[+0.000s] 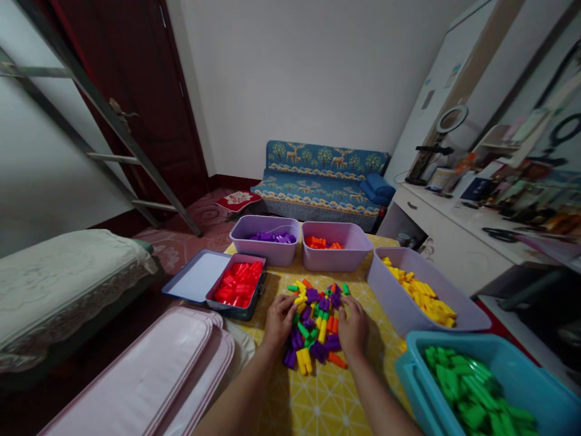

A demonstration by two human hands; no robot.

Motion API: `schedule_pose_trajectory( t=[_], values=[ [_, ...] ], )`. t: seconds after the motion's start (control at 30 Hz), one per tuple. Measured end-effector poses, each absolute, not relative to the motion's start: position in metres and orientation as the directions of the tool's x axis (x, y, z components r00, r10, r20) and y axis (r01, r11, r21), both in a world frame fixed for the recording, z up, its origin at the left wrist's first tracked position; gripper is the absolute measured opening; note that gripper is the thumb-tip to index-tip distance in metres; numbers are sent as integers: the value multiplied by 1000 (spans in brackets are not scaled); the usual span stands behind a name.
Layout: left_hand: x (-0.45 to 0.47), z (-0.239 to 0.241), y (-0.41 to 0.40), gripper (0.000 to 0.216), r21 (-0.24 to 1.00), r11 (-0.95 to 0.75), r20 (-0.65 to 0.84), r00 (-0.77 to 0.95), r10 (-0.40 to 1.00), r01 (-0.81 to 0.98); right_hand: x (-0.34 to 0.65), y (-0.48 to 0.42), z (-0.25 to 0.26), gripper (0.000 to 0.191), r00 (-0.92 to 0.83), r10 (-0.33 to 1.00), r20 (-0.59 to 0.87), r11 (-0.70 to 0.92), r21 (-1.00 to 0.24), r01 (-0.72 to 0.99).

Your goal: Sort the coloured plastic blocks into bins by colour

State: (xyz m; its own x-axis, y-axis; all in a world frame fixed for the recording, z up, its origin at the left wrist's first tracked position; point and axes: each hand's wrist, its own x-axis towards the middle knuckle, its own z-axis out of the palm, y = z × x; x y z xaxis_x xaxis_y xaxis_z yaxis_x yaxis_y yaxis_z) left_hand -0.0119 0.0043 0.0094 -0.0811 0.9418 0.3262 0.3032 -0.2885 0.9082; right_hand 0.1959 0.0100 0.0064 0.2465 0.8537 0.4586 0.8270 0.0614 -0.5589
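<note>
A mixed pile of small plastic building blocks (323,320), in purple, yellow, green and orange, lies on the yellow patterned tablecloth (313,396). At the pile's left edge is my left hand (279,319), fingers bent and a little apart, the tips beside some yellow blocks (300,297). My right hand (354,327) rests against the opposite edge, near purple and orange blocks, with thumb and fingers slightly apart. No block shows clearly gripped in either hand, though the fingertips are partly lost among the pieces.
Around the pile stand a bin of purple blocks (245,243), one of orange (336,260), one of yellow (385,297), a teal bin of green (411,378) and an open case of red (247,312). Pink lids (149,369) lie at left.
</note>
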Motion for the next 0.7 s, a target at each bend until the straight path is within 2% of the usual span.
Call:
schedule_pose_trajectory(
  t=[0.07,0.13,0.23,0.3,0.4,0.47,0.57,0.67,0.7],
  values=[
    [-12,8,5,28,908,-290,327,-78,942,303,166,8,21,36,178,868,464,171,-617,768],
    [-13,8,6,27,905,-297,333,-73,940,305,137,5,34,41,49,907,418,239,-608,757],
    [-13,7,8,26,896,-314,350,-63,935,315,110,1,45,44,-51,953,299,216,-552,805],
    [-13,5,9,27,894,-318,353,-60,934,315,107,3,47,36,-49,971,235,170,-533,829],
    [-13,2,10,28,902,-310,348,-79,934,301,120,10,49,23,-14,974,224,151,-607,780],
    [-12,2,11,26,902,-305,345,-86,935,304,138,19,57,18,74,963,259,149,-740,656],
    [-11,3,10,20,892,-312,352,-69,933,328,176,38,83,26,355,897,263,153,-939,308],
    [-11,6,9,19,885,-321,363,-70,929,337,217,61,113,36,673,734,91,224,-968,-113],
    [-11,6,9,18,885,-321,364,-73,928,338,228,67,119,36,699,712,68,230,-963,-140]
  ],
)
